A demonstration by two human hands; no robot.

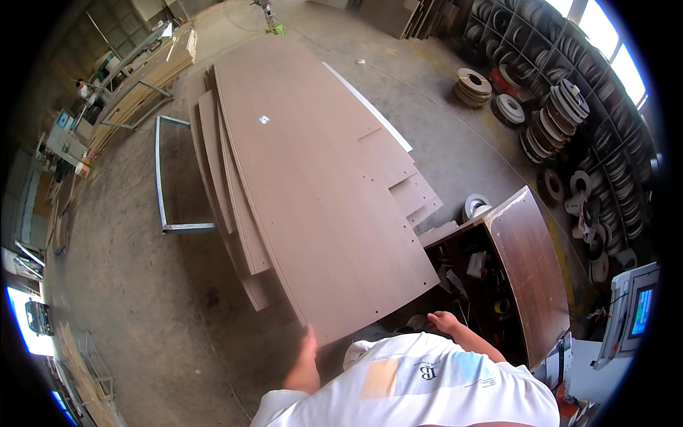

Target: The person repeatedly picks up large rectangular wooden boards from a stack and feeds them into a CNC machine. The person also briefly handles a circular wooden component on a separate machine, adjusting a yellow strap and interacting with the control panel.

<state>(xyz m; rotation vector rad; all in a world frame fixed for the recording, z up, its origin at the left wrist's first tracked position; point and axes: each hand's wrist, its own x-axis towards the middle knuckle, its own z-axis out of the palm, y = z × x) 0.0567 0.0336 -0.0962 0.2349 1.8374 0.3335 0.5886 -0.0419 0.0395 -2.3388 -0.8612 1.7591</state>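
Note:
In front of me a large flat brown board (320,192) lies on top of a stack of similar boards (245,238), whose edges stick out unevenly on the left. My left hand (307,350) is at its near left corner, closed on the edge, with part of the fingers hidden. My right hand (445,323) is off the board, beyond its near right corner and beside a dark brown wooden cabinet (530,270). Its fingers are curled together; what they hold, if anything, is too small to make out. A small white label (264,120) sits on the board's far part.
The open-fronted cabinet holds loose tools and small items. Rolls of edge banding (551,117) stand on the floor and a rack (612,149) at right. A control screen (642,311) is at lower right. A metal frame (161,171) stands left; another person (85,91) is far left.

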